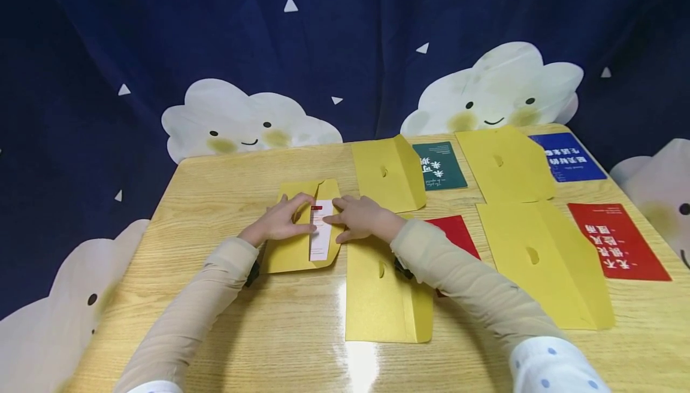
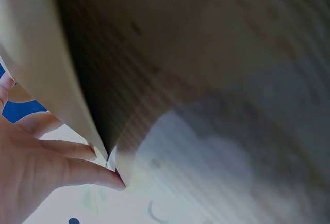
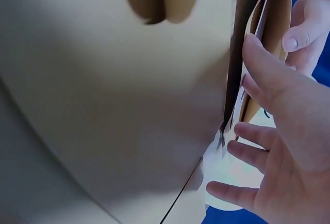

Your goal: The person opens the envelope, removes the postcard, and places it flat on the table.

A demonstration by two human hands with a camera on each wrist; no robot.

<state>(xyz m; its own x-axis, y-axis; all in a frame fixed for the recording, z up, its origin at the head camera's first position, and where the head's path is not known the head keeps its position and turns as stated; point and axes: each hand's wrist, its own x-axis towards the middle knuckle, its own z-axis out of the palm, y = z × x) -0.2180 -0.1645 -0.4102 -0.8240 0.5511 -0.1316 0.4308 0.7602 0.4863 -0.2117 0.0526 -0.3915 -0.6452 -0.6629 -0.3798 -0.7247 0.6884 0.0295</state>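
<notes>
A yellow envelope (image 1: pixel 288 255) lies at the centre-left of the table, its flap folded out to the right. A white card (image 1: pixel 320 240) with a small red mark shows at the mouth, partly covered by the envelope's front. My left hand (image 1: pixel 283 219) grips the pocket at the mouth edge, thumb and forefinger spread along it. In the right wrist view the pocket bows open beside the left thumb (image 3: pixel 299 37). From the other side my right hand (image 1: pixel 362 216) touches the card and flap with spread, fairly straight fingers.
Right of the hands lie more yellow envelopes (image 1: pixel 377 168), some overlapping. Beside or partly under them are a green card (image 1: pixel 444 165), a blue card (image 1: pixel 579 156) and red cards (image 1: pixel 620 240). A dark blue curtain (image 1: pixel 345 33) with clouds hangs behind the wooden table (image 1: pixel 215 201).
</notes>
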